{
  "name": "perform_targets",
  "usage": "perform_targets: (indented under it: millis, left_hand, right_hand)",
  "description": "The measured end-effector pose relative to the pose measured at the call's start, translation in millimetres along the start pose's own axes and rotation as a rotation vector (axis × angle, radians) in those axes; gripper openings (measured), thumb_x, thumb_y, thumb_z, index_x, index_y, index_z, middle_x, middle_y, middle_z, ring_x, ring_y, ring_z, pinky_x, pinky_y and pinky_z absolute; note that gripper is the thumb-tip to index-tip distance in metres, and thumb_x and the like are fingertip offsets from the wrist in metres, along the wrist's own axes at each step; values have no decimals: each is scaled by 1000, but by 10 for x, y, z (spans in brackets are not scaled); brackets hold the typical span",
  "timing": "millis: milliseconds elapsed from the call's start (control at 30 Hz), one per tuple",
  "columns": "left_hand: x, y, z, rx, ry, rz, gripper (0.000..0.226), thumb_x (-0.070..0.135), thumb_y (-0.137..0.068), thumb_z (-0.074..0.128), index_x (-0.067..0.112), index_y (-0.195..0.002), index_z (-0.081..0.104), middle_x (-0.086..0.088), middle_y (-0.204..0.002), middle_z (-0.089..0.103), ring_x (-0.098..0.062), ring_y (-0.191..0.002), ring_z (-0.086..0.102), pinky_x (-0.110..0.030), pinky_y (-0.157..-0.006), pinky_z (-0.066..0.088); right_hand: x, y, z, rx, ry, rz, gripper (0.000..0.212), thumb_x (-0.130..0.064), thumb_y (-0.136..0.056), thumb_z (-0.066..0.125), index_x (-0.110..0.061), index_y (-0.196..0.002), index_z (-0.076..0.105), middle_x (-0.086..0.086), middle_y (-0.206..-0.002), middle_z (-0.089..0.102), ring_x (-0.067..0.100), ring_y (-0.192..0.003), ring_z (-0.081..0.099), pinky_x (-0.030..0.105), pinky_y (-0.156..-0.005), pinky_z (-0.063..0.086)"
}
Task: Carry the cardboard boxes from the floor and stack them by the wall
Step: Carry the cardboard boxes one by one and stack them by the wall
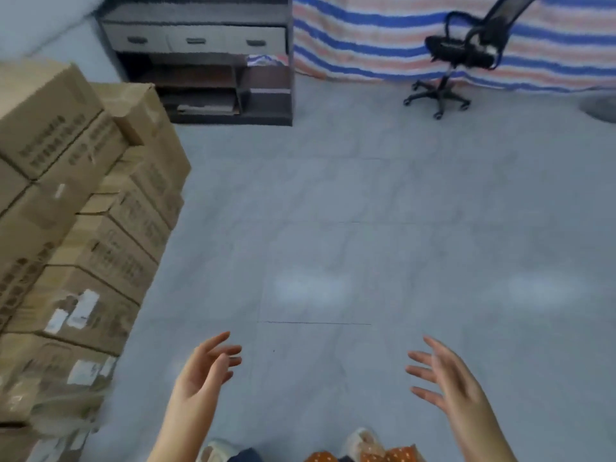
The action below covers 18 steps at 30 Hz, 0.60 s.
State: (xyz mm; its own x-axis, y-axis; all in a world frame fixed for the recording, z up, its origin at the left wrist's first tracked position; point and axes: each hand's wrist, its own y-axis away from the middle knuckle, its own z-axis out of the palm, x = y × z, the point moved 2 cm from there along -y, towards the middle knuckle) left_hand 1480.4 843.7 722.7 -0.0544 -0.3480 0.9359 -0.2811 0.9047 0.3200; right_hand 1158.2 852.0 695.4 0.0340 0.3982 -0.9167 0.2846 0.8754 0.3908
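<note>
A tall stack of brown cardboard boxes [83, 208] fills the left side of the view, several layers high, with printed text and white labels on their sides. My left hand [205, 368] is held out low in the frame, fingers spread, palm facing right, holding nothing. My right hand [446, 378] mirrors it on the right, fingers apart and empty. Both hands hover over bare grey floor [333, 228], a little to the right of the stack. No box lies between or under the hands.
A dark shelf unit with pale drawers [206, 58] stands at the back against the wall. A black office chair [463, 58] stands at the back right in front of a striped tarp [383, 35]. My feet in light slippers [361, 441] show at the bottom edge.
</note>
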Motion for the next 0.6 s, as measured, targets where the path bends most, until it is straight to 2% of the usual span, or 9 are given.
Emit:
perform_targets:
  millis: [167,267,367,500,600]
  left_hand:
    - [208,32,1495,-292,-82,58,29,-1,-97,43,17,-110,61,-6,-97,71,-22,-90,66,-32,-79,54]
    - [356,89,2235,-458,-163,97,31,-4,-96,44,19,-107,62,-5,-93,72,-18,-87,68,-31,-79,54]
    - [450,107,2871,-599,-219,128,32,-6,-95,44,17,-107,62,-7,-93,71,-21,-89,67,-34,-80,53]
    - [506,96,3545,-732,-290,136,31,-5,-95,45,17,-106,64,-7,-92,72,-17,-84,69,-29,-77,55]
    - [560,4,4054,-808,-340,134,30,-2,-96,45,18,-106,65,-8,-93,72,-21,-89,68,-37,-82,52]
  right_hand:
    - [115,29,-1280,261,-65,16,25,-15,-97,42,-21,-117,55,3,-102,68,7,-80,70,21,-64,56]
    - [165,153,-1820,436,-119,29,24,-18,-97,43,-27,-113,58,-2,-99,71,12,-86,69,26,-67,57]
    - [259,265,-2242,597,-173,61,23,-16,-99,42,-25,-113,59,-1,-100,70,17,-92,67,29,-69,56]
    - [420,288,-2599,754,-267,136,24,-11,-100,40,-18,-110,60,3,-99,68,19,-93,64,30,-66,55]
    - [464,137,-2788,851,-317,160,24,-7,-99,40,-12,-109,61,7,-98,67,19,-91,63,32,-70,50]
